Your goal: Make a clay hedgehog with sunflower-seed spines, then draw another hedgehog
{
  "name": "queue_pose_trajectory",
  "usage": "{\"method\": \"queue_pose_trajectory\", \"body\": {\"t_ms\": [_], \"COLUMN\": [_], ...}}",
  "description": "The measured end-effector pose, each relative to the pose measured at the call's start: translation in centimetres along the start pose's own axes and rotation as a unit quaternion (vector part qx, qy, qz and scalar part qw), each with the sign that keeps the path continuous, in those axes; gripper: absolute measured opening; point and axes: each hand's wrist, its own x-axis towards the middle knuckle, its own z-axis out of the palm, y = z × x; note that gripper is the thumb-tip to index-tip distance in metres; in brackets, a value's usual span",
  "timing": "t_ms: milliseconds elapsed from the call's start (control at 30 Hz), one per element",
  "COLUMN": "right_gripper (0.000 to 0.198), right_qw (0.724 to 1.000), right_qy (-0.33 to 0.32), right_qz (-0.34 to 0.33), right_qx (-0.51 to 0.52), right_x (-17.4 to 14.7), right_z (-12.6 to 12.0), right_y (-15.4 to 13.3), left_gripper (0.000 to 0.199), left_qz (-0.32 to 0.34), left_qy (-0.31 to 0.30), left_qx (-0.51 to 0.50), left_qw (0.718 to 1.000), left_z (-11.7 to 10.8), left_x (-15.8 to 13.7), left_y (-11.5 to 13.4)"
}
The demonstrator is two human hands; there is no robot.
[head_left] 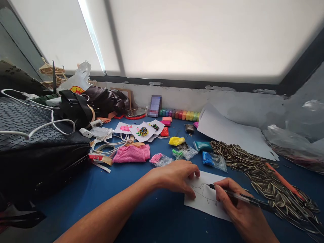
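My right hand (236,202) grips a black pen (243,197), its tip touching a white sheet of paper (215,209) on the blue table. Thin lines on the sheet form an animal-like outline with a small eye dot and short legs. My left hand (179,175) rests on the sheet's left side, thumb and fingers apart, holding nothing. Beyond the sheet lie a clear bag with blue clay (214,160), a teal packet (202,146) and a bag with pink clay (160,159). The right hand covers part of the sheet.
Striped sunflower seeds (263,182) spread at the right, with an orange stick (285,180) among them. Blank paper (233,131) leans by the wall. A pink cloth (132,153), decorated cards (143,131), a phone (155,106) and a black bag (45,152) stand farther left.
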Motion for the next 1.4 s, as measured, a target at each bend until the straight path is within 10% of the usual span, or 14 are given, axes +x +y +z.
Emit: {"method": "queue_pose_trajectory", "body": {"t_ms": [1400], "right_gripper": [0.029], "right_qw": [0.999], "right_qy": [0.012], "right_qz": [-0.029], "right_qx": [-0.042], "right_x": [0.04], "right_z": [-0.06], "right_y": [0.34], "left_gripper": [0.049], "left_qz": [0.002], "left_qy": [-0.004], "left_qx": [0.005], "left_qw": [1.0], "left_z": [0.05], "left_x": [0.12], "left_y": [-0.09]}}
